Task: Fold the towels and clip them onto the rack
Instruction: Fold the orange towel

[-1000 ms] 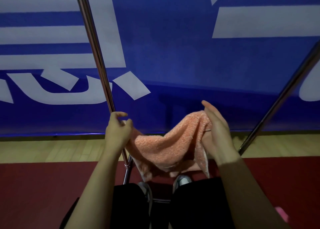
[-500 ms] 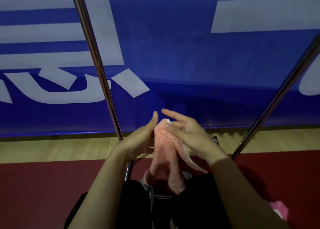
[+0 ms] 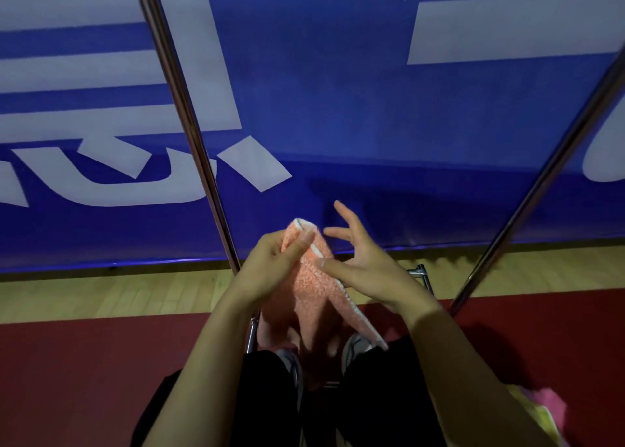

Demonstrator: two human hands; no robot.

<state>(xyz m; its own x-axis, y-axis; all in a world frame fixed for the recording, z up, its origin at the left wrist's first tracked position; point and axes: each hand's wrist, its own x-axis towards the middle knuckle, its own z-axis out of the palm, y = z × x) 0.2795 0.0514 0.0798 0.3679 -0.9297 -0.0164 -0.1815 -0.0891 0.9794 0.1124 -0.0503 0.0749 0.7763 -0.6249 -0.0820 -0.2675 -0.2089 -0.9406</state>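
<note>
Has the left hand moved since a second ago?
Yes. The left hand moved right, off the left rack pole, toward the right hand.

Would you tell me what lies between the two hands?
In the head view, the orange towel hangs between the left hand and the right hand.

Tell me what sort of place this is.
Probably a sports hall or gym: a wooden plank floor edged by a red mat, and a large blue banner with white lettering hung along the wall.
</note>
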